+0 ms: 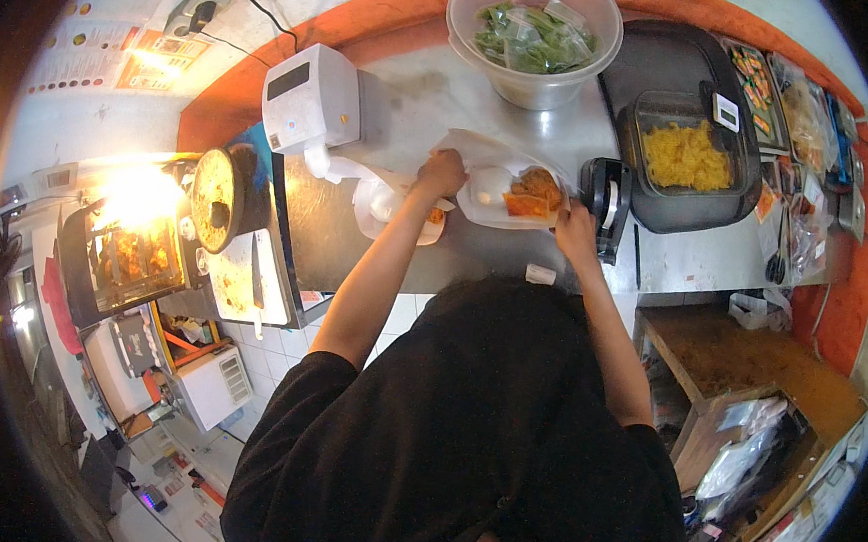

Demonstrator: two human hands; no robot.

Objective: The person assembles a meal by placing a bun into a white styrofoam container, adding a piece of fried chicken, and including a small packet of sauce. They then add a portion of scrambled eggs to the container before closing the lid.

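Observation:
A pale, thin-walled food pack [471,203] lies opened on the steel counter in front of me, its back edge raised. Inside it are white rice [490,183], a browned piece of food [537,184] and an orange piece [527,206]. My left hand [443,173] has its fingers closed on the pack's left edge. At the right edge, my right hand [576,231] pinches the rim, close to a black tape dispenser [606,206]. A second similar pack [364,210] with rice sits to the left, partly hidden under my left forearm.
A white label printer [311,101] stands at the back left. Behind the packs is a bowl [534,86] of bagged greens. A glass dish [646,179] of yellow shredded food rests on a black appliance [671,59] to the right. Far left are a knife [257,273] and lit oven [134,253].

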